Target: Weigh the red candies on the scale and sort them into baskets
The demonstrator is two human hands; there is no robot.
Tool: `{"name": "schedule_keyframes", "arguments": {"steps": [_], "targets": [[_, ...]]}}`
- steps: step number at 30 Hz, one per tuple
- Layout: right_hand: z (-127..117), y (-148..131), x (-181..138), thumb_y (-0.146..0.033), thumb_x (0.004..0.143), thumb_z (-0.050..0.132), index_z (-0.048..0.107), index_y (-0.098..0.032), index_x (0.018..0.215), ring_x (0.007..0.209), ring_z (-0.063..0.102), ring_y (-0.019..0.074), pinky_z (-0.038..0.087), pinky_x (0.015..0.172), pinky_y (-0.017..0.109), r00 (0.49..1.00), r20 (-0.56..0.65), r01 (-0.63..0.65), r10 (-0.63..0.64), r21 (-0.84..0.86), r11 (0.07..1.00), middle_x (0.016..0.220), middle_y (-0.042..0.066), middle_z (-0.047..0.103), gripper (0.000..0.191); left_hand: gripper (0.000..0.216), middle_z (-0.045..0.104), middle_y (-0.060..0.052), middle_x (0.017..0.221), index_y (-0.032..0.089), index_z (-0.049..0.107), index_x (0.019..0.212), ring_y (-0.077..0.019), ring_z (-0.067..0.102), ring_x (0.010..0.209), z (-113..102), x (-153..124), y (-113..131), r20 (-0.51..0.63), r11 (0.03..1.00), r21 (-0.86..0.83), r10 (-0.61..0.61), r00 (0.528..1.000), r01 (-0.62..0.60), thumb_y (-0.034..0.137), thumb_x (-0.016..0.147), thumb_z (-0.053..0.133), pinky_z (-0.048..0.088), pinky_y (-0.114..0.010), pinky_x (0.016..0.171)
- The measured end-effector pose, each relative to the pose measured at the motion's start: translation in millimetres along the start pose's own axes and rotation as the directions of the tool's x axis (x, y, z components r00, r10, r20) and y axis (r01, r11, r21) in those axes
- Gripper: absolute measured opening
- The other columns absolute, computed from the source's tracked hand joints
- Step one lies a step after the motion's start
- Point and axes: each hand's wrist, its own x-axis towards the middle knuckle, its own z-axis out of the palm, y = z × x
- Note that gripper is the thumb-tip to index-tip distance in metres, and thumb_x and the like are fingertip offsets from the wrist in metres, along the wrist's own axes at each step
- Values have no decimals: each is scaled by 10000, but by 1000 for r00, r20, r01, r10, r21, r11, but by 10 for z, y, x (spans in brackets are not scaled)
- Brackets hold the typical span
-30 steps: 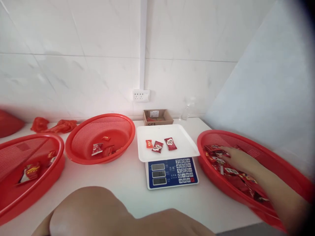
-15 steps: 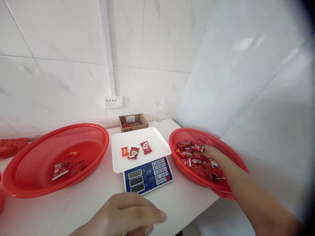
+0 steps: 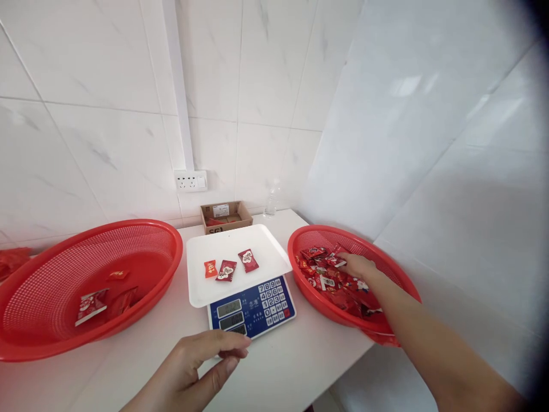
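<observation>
My right hand [image 3: 361,269] reaches into the right red basket [image 3: 401,276], its fingers bent together on a small red candy packet [image 3: 341,250] at the back of the heap; the fingertips are partly hidden. Low in front of the scale, my left hand [image 3: 201,360] hovers with fingers loosely curved, the thumb apart from them and nothing between. The blue digital scale [image 3: 253,306] carries a white tray [image 3: 231,237]. On that tray lie a small orange-red candy [image 3: 210,269] and two dark red candy packets [image 3: 226,270], all apart from my hands.
A large red mesh basket [image 3: 60,257] at left holds a few packets [image 3: 91,305]. Behind the scale stand a small cardboard box [image 3: 227,216] and a clear plastic bottle [image 3: 271,200]. A red plastic bag [image 3: 12,261] lies far left. Tiled walls bound the table at back and right.
My left hand has shifted left and its thumb now shows apart from the fingers. My right hand stays among the packets. The whole view has swung slightly to the right.
</observation>
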Motion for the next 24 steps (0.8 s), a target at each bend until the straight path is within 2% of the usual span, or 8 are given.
{"name": "schedule_keyframes", "arguments": {"steps": [4,8,11,13,16,19,21,24], "targets": [[-174,-126,-41,-291,808,482,690,-245,886,906,620,285,451,728,404,999,30,-18,20,-47,999,978,104,675,227,220,719,5,879,304,666,989,-145,658,829,-1,-19,-34,15,999,22,-38,999,38,342,833,515,524,-199,746],[-493,-392,-34,-277,887,288,645,-172,943,921,596,274,424,701,349,996,-87,6,-9,-43,999,1016,159,643,376,238,690,2,1006,305,632,1045,-142,628,921,-20,-25,-109,67,990,83,-123,990,117,304,865,476,501,-220,810],[-698,-837,-107,-355,899,274,622,-200,871,827,595,226,397,651,294,955,-246,182,-166,43,982,909,97,659,382,274,654,-10,1087,302,603,1100,-144,601,981,-15,-3,-160,69,988,121,-105,992,97,248,878,452,481,-244,857],[-758,-1245,-220,-378,890,309,607,-212,773,718,579,197,370,591,275,915,-291,316,-279,88,945,797,63,650,361,287,641,-27,1100,290,597,1112,-152,594,991,13,29,-193,53,986,159,-67,996,58,219,877,448,481,-265,868],[-714,-1907,-412,-341,897,326,620,-217,773,783,571,188,362,584,265,834,-295,510,-466,92,855,838,56,642,343,296,611,-53,1154,271,588,1124,-185,552,1071,84,108,-258,21,959,282,20,1000,-25,195,867,465,462,-333,924],[-563,-2445,-541,-267,908,314,651,-211,928,909,552,215,388,704,297,751,-311,623,-582,42,781,940,76,642,343,297,574,-82,1222,236,577,1133,-235,463,1192,133,202,-345,34,890,446,88,996,-94,197,847,506,411,-421,992],[-452,-2658,-594,-239,896,349,644,-209,1029,944,541,233,390,769,328,721,-277,669,-635,38,742,998,86,634,325,305,550,-98,1256,221,567,1142,-262,409,1244,124,248,-403,43,846,522,94,995,-102,215,839,529,394,-456,1005],[-328,-2739,-654,-262,858,453,610,-232,1123,998,525,232,399,832,337,689,-209,724,-694,155,672,1089,68,614,310,337,509,-100,1307,232,535,1174,-279,357,1283,53,293,-473,22,812,579,74,997,-73,243,837,543,380,-483,1008]]}}
